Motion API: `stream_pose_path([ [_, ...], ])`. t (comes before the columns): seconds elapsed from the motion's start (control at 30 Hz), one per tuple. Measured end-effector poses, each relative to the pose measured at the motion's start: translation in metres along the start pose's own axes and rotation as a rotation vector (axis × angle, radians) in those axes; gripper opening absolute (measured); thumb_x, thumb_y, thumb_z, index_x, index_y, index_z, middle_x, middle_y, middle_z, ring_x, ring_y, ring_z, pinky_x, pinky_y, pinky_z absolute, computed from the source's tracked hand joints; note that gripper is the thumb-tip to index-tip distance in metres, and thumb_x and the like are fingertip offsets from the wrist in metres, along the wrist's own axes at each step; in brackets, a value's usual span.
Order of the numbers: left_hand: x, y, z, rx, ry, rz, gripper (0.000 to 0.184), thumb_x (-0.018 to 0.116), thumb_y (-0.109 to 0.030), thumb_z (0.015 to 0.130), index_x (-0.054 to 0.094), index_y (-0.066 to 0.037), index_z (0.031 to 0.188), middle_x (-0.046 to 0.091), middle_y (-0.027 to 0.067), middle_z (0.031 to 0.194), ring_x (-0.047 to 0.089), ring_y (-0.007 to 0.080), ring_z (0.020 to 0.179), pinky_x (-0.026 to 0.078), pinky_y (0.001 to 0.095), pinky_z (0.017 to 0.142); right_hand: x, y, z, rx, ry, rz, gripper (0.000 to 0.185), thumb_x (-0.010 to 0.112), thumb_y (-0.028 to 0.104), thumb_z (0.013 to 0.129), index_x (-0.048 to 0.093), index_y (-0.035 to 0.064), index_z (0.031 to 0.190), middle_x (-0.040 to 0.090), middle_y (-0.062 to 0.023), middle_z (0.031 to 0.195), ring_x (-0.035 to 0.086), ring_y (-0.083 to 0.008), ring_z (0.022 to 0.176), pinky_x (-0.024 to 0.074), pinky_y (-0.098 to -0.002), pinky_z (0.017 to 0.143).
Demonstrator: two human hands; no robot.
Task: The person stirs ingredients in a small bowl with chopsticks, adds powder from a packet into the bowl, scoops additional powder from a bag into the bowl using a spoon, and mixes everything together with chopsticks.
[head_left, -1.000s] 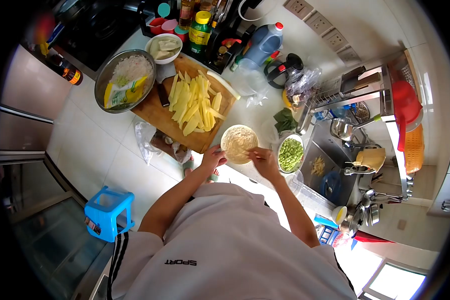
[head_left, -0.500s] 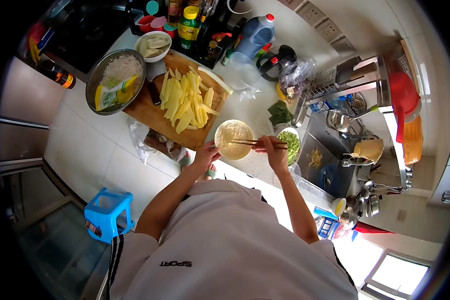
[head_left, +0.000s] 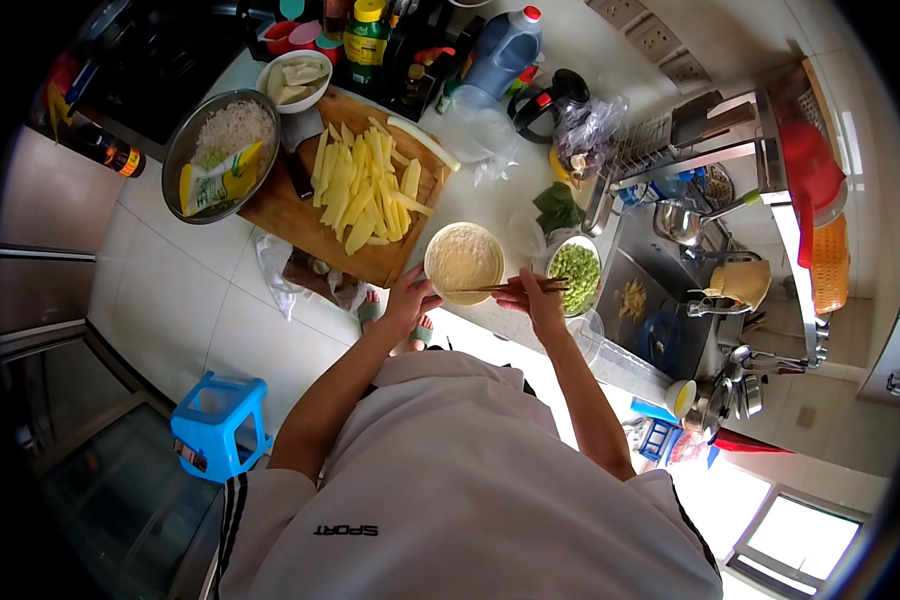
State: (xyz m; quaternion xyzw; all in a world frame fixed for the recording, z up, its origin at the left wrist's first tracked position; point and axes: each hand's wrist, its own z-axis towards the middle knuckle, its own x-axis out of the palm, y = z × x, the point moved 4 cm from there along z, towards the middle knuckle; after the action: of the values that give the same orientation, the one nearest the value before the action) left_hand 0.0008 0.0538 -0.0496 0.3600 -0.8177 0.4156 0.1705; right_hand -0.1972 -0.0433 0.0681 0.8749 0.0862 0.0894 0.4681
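My left hand [head_left: 408,303] grips the near-left edge of a small bowl [head_left: 428,258] at the counter's front. A pale, floury mixture [head_left: 464,262] fills much of that bowl. Held in my right hand [head_left: 533,302] is a pair of wooden chopsticks [head_left: 485,289], their tips at the bowl's near side. Just right of this hand stands a white bowl of chopped greens [head_left: 576,275]. Left of the small bowl, pale yellow strips [head_left: 365,190], perhaps potato, lie heaped on a wooden cutting board [head_left: 270,213]. A knife [head_left: 297,177] rests on the board's left part.
A metal bowl [head_left: 173,175] with white food and a yellow packet sits beyond the board. Bottles, including a blue jug [head_left: 506,52], line the back. A sink [head_left: 620,335] is at right, a black stove [head_left: 170,70] at far left. A blue stool [head_left: 215,425] stands on the floor.
The chopsticks have shifted from the middle of the mixture toward the bowl's near edge. My left hand still holds the bowl. The whole view has shifted slightly.
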Motion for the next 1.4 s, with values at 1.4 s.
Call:
stream_pose_path([
  [1.4, -0.008, 0.000, 0.011, -0.011, 0.026, 0.033, 0.045, 0.051, -0.007, 0.093, 0.039, -0.008, 0.137, 0.058, 0.0083, 0.112, 0.063, 0.0208, 0.093, 0.057, 0.0342, 0.081, 0.042, -0.012, 0.002, -0.132, -0.039, 0.183, 0.025, 0.053, 0.017, 0.095, 0.059, -0.0075, 0.097, 0.068, -0.0181, 0.089, 0.069, -0.0252, 0.079, 0.0579, -0.0297, 0.075],
])
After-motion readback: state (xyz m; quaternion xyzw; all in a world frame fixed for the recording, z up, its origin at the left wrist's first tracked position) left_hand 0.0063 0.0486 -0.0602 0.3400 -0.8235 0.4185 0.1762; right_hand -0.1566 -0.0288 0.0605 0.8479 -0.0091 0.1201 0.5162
